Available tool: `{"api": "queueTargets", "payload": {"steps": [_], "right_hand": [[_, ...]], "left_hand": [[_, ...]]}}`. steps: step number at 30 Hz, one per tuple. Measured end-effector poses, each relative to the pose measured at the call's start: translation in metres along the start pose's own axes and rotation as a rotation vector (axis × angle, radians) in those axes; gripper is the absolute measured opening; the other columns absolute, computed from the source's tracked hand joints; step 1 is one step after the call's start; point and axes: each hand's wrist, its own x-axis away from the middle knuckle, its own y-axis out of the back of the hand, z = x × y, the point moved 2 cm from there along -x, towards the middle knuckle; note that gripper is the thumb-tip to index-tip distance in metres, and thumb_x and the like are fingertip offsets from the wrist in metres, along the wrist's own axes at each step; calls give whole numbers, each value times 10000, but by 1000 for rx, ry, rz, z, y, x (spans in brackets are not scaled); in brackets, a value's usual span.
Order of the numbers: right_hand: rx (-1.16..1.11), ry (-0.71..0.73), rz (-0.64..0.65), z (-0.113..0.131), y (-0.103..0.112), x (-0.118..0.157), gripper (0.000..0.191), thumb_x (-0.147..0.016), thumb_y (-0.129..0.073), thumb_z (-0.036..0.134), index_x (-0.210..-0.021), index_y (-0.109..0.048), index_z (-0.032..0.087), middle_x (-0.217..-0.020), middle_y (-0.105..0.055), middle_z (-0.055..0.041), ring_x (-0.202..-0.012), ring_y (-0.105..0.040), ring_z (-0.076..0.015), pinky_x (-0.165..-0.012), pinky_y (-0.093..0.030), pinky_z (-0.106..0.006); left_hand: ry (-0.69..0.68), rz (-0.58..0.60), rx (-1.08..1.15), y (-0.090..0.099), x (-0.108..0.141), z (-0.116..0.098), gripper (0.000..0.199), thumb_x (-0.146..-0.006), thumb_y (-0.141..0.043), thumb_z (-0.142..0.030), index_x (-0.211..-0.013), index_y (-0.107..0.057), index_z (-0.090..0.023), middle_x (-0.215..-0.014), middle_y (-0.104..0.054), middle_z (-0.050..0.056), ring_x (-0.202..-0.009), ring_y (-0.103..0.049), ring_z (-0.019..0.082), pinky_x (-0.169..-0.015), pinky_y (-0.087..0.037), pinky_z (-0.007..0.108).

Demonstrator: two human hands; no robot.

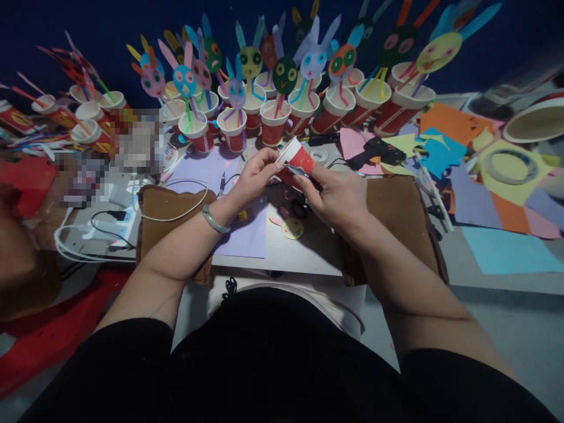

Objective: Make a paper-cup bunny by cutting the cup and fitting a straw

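A red paper cup (304, 157) with a white rim is tilted on its side above the table, between my hands. My left hand (259, 171) pinches its rim with thumb and fingertips. Around the cup's lower part, my right hand (337, 194) is closed; a slim dark, shiny tool (296, 170) lies along its fingers against the cup, its kind unclear. Below the cup, a yellow paper bunny face (292, 228) with pink ears lies on the table. Dark scissor-like handles (299, 208) show beside it, partly in shadow.
Several red cups (275, 120) with paper bunny heads on bent straws stand along the back. Brown cushions (396, 217) lie under both forearms. A white power strip (126, 226) with cables is at left. Coloured paper and a tape roll (511, 164) cover the right; another person's arm (17, 241) shows far left.
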Motion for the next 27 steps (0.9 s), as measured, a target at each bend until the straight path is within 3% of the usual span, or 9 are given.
{"api": "queueTargets", "payload": {"steps": [7, 20, 27], "right_hand": [[17, 33, -25, 0, -2, 2, 573, -1051, -456, 601, -1183, -820, 179, -805, -781, -118, -699, -622, -237, -652, -257, -336], [24, 61, -74, -3, -5, 1, 547, -1049, -478, 601, -1198, -811, 194, -729, -744, -87, -637, -571, -210, -624, -231, -330], [66, 37, -31, -1, -4, 1, 525, -1050, -488, 573, -1200, -806, 183, -813, -778, -113, -679, -598, -227, -639, -225, -336]], "left_hand": [[-17, -27, -13, 1, 0, -1, 244, -935, -744, -411, -890, -606, -216, -809, -645, -26, -747, -636, 116, -765, -547, 270], [-20, 12, 24, 0, 1, -3, 294, -912, -780, -450, -901, -610, -210, -830, -658, -24, -745, -644, 107, -733, -539, 254], [-7, 1, 20, 0, 1, 1, 208, -920, -756, -352, -892, -608, -208, -809, -641, -29, -713, -629, 102, -677, -512, 238]]}}
